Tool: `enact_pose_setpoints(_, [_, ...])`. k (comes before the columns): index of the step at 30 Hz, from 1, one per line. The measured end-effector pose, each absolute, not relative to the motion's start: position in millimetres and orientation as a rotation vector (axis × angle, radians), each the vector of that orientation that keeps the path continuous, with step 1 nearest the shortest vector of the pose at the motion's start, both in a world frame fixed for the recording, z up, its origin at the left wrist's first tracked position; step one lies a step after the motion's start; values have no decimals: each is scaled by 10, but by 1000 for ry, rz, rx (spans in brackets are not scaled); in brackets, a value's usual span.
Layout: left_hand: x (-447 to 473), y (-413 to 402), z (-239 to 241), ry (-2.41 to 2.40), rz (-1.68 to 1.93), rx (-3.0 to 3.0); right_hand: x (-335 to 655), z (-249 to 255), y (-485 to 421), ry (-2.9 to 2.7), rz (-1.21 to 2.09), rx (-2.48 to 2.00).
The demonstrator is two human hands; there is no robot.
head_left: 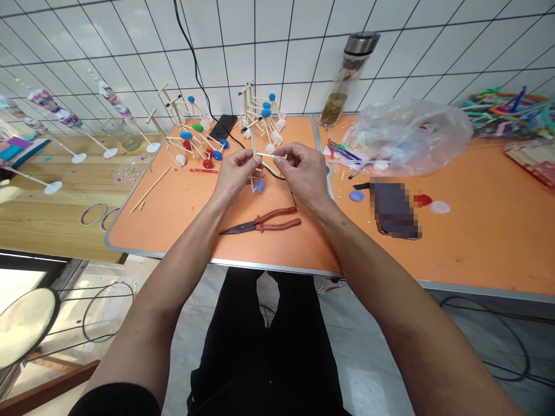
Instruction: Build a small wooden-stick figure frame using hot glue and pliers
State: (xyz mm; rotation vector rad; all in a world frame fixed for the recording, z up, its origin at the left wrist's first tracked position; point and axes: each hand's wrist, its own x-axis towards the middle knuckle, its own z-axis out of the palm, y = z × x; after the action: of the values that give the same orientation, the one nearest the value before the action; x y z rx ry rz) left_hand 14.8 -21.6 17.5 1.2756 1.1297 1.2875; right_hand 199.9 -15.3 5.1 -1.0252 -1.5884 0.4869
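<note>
Above the orange table, my left hand (236, 175) pinches a small frame of thin wooden sticks, with one upright stick (254, 138) rising past the fingertips. A short pale wooden stick (266, 155) runs across to my right hand (306, 176), whose thumb and fingers are closed on its other end. Part of the frame is hidden behind the fingers. Under my left hand a translucent blue bottle cap (259, 186) shows by a lower stick. Closer to the table's front edge lie red-handled long-nose pliers (262, 221), touched by neither hand.
Stick models with bottle-cap wheels (195, 130) stand at the back left, and another (262, 112) at the back centre. A glass bottle (342, 86), a clear plastic bag (407, 136) and a phone (394, 208) are on the right. Loose sticks (150, 189) lie left.
</note>
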Motion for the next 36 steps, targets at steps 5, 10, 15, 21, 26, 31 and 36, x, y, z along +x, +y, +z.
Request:
enact_pose_setpoints(5, [139, -216, 192, 1121, 1278, 1211, 2015, 78, -148, -1597, 566, -1037])
enact_pose_setpoints(10, [127, -208, 186, 1073, 1243, 1137, 2024, 86, -131, -1598, 671, -1024])
enact_pose_setpoints(15, [120, -199, 179, 1056, 1262, 1099, 2049, 62, -95, -1514, 835, -968])
enact_pose_setpoints(21, [105, -173, 211, 1068, 1315, 1066, 2051, 6, -54, -1400, 1044, -908])
enact_pose_setpoints(26, [99, -169, 214, 1061, 1327, 1084, 2010, -8, -65, -1384, 989, -910])
enact_pose_setpoints(31, [34, -154, 248, 1046, 1370, 1108, 2020, 46, -111, -1400, 866, -932])
enact_pose_setpoints(36, [6, -158, 282, 1069, 1371, 1124, 1984, 39, -148, -1486, 622, -972])
